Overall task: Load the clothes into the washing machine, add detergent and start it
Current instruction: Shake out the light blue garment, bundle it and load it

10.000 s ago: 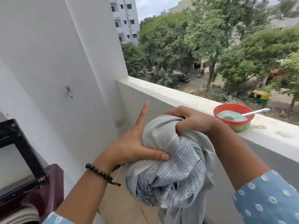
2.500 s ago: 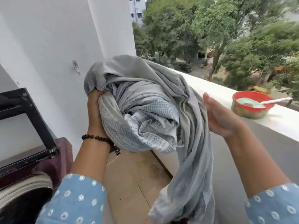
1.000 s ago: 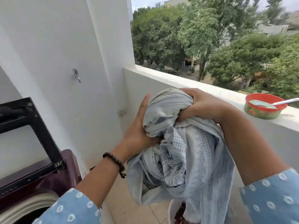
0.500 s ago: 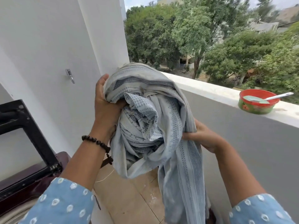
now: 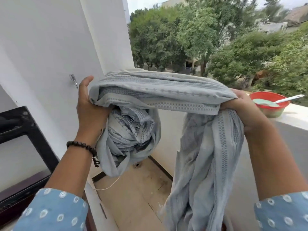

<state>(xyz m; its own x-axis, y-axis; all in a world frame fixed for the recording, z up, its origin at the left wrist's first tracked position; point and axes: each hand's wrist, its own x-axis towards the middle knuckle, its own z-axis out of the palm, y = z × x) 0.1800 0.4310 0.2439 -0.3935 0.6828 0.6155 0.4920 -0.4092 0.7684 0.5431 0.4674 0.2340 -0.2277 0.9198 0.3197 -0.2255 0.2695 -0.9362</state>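
A long pale grey-blue patterned cloth (image 5: pixel 160 95) is stretched between my hands at chest height. My left hand (image 5: pixel 90 107) holds a bundled wad of it, with the thumb up along the left side. My right hand (image 5: pixel 240 107) grips the cloth's other part, and a long tail hangs from it toward the floor. A red detergent tub (image 5: pixel 270 105) with blue-green powder and a white spoon stands on the balcony ledge, just right of my right hand. The maroon washing machine (image 5: pixel 21 189) with its raised black lid frame shows at the left edge.
A white wall (image 5: pixel 41 47) with a metal hook (image 5: pixel 73 80) is on the left. The white balcony parapet (image 5: pixel 293 117) runs along the right. Beige floor tiles (image 5: pixel 141 189) with a drain lie below the cloth. Trees and buildings lie beyond.
My right hand has risen and moved out to the right, drawing a length of the cloth taut away from the bundle in my left hand.
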